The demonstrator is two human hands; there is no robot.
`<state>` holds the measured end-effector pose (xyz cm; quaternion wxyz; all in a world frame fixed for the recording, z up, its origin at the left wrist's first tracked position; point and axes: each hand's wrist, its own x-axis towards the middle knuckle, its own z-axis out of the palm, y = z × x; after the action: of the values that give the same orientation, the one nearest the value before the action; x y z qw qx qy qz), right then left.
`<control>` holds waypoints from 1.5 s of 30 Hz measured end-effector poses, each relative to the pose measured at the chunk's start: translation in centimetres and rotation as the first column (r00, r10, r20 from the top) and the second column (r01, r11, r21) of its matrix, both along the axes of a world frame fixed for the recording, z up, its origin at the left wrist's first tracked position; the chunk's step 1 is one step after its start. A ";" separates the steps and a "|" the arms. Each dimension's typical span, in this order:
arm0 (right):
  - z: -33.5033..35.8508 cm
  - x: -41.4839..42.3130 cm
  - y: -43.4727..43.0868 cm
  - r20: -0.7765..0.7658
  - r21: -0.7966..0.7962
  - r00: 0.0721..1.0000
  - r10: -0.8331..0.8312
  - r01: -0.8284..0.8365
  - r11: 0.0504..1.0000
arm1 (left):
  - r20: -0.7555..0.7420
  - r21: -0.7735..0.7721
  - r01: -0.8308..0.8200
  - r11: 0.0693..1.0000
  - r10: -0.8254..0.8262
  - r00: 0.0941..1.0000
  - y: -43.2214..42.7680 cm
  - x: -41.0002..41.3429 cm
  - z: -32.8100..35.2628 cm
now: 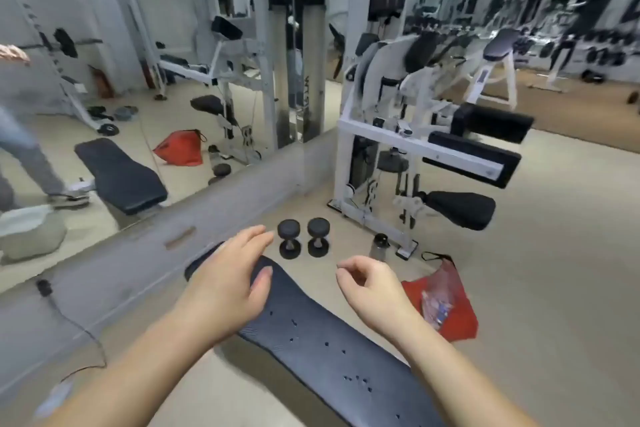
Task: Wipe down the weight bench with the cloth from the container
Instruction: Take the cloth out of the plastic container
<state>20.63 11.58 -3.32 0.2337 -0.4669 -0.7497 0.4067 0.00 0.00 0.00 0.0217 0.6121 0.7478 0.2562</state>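
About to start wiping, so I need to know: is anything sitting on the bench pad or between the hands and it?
Nothing visible blocks it. The bench pad is bare. The left hand hovers over its far end, the right hand beside its right edge. Both hands are empty; no cloth is visible. The dumbbells stand on the floor beyond it.

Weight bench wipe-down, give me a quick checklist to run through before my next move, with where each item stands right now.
1. Cloth in hand: not ok. The left hand is open with fingers spread and the right hand is loosely curled; neither holds a cloth.
2. Cloth container located: cannot tell. No obvious container shows; a red bag lies on the floor right of the weight bench, contents unclear.
3. Bench pad free of objects: ok, only small light specks show on it.
4. Bench within reach: ok, the left hand is over its far end.
5. Floor hazards: not ok. Two dumbbells and a bottle stand just beyond the bench.
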 end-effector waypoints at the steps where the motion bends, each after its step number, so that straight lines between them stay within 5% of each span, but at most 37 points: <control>1: -0.5 2.7 -0.3 -0.013 -0.009 1.000 -0.027 0.026 1.000 | 0.029 -0.016 0.036 0.999 -0.036 0.999 0.7 2.0 -1.1; 8: -3.2 24.9 -3.4 -0.054 -0.123 0.925 -0.375 0.366 0.922 | 0.178 -0.156 0.372 0.915 -0.344 0.922 3.8 22.8 -5.3; 14: -6.0 46.5 -7.6 -0.074 -0.230 0.748 -0.659 0.630 0.742 | 0.271 -0.177 0.655 0.734 -0.604 0.750 7.4 44.1 -9.8; 20: -8.4 69.4 -12.4 -0.042 -0.296 0.505 -0.862 0.818 0.494 | 0.460 -0.205 0.828 0.521 -0.695 0.552 7.2 69.4 -13.0; 23: -8.3 76.4 -14.2 -0.023 -0.386 0.395 -0.918 0.844 0.373 | 0.542 -0.246 0.872 0.423 -0.686 0.486 6.5 76.5 -13.9; 31: -7.8 88.4 -9.1 -0.085 -0.530 0.228 -0.970 0.814 0.238 | 0.610 -0.275 0.865 0.419 -0.619 0.494 14.1 89.3 -15.5; 39: -9.5 101.8 5.2 -0.062 -0.566 0.100 -0.993 0.816 0.118 | 0.628 -0.308 0.882 0.356 -0.621 0.469 29.3 104.2 -18.3; 45: -8.7 114.9 13.8 -0.044 -0.562 -0.006 -0.999 0.827 0.019 | 0.658 -0.294 0.934 0.200 -0.666 0.350 40.6 119.3 -16.1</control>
<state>135.56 25.38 -12.02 0.5099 -0.7753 -0.0633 0.3672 119.30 40.56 -16.15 0.5084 0.7999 0.3152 0.0488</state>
